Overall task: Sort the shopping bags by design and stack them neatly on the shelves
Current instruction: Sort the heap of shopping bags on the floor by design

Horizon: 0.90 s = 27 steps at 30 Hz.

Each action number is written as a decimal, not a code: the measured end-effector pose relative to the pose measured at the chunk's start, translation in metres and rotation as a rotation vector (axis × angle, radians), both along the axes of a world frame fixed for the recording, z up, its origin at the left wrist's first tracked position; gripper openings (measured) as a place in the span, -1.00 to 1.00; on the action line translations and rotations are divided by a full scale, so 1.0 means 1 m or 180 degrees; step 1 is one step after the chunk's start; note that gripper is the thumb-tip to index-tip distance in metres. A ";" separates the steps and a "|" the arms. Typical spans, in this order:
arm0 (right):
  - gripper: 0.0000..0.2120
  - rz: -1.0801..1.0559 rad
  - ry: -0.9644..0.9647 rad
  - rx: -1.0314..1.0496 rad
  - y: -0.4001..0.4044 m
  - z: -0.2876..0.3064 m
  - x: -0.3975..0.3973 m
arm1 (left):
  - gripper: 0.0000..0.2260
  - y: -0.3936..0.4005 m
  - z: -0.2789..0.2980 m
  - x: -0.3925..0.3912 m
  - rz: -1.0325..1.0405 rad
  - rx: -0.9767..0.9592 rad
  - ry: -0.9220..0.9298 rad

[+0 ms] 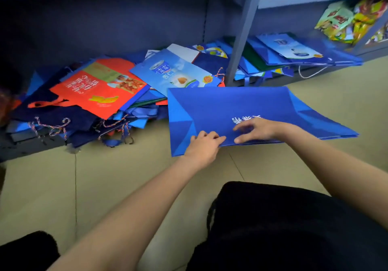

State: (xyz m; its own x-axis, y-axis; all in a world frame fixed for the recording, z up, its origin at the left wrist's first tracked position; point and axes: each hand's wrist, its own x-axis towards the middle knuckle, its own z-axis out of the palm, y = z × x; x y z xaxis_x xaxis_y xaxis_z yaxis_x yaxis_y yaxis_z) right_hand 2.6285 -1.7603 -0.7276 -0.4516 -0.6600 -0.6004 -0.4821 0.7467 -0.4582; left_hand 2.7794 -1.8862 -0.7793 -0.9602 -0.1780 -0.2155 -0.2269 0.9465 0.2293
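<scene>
The plain blue bag [241,111] lies flat, partly over the floor [336,94], in front of the bottom shelf [367,52]. The left hand [204,144] pinches its near edge, fingers curled. The right hand [256,131] presses on top, fingers spread. Behind, the mixed heap [100,94] lies unsorted. Risk: the slick bag could slide or crease if pulled unevenly.

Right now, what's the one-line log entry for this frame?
phase: sorting | left hand: grips flat blue paper bag | right hand: fingers spread on bag | unsorted pile: bottom shelf
</scene>
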 end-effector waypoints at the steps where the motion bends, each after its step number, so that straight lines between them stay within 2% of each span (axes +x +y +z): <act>1: -0.50 -0.0054 -0.0057 0.0098 0.007 -0.013 -0.004 | -0.60 0.013 -0.011 -0.011 -0.0051 0.0058 -0.0090; 4: -0.48 -0.0378 0.0043 0.0256 0.032 -0.056 -0.017 | -0.62 0.043 -0.039 -0.043 -0.0242 0.0705 -0.0256; 6: -0.43 -0.0481 0.0098 0.0441 0.045 -0.087 -0.025 | -0.63 0.042 -0.059 -0.056 0.0042 0.1144 -0.0307; 9: -0.37 -0.0717 0.0043 0.0462 0.055 -0.130 -0.033 | -0.58 0.006 -0.098 -0.058 0.0687 0.0510 -0.0727; 11: -0.34 -0.1041 -0.0072 0.0146 0.052 -0.156 -0.034 | -0.53 -0.021 -0.126 -0.054 0.1140 0.0608 -0.1017; 13: -0.31 -0.1446 -0.0218 -0.0141 0.043 -0.180 -0.033 | -0.50 -0.031 -0.153 -0.057 0.1372 0.1109 -0.1043; 15: -0.26 -0.1564 -0.0191 -0.0034 0.031 -0.205 -0.028 | -0.49 -0.024 -0.175 -0.066 0.1582 0.1523 -0.1013; 17: -0.17 -0.1378 0.0001 0.0219 0.022 -0.229 -0.020 | -0.52 -0.016 -0.196 -0.080 0.2112 0.1864 -0.0787; 19: -0.08 -0.1243 0.0153 0.0350 0.017 -0.246 -0.009 | -0.54 -0.011 -0.215 -0.097 0.2692 0.2376 -0.0290; 22: -0.02 -0.1002 0.0302 0.0470 0.012 -0.258 0.011 | -0.67 -0.002 -0.228 -0.117 0.3124 0.3064 0.0099; 24: 0.02 -0.0990 0.0370 0.0489 0.010 -0.259 0.024 | -0.87 0.011 -0.209 -0.127 0.3296 0.3993 0.0003; 26: 0.02 -0.1105 0.0496 0.0536 0.012 -0.262 0.028 | -0.87 0.020 -0.191 -0.135 0.3266 0.4683 -0.0316; 27: -0.02 -0.1131 0.0598 0.0600 0.014 -0.262 0.026 | -0.83 0.023 -0.187 -0.139 0.3153 0.4764 -0.0351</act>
State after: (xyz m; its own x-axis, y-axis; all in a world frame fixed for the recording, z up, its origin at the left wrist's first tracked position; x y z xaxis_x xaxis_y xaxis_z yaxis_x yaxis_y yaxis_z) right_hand 2.6542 -1.7461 -0.9899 -0.7434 -0.3310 -0.5812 -0.2424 0.9432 -0.2272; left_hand 2.6406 -1.8634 -0.9668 -0.6002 -0.2324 -0.7653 -0.5935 -0.5120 0.6210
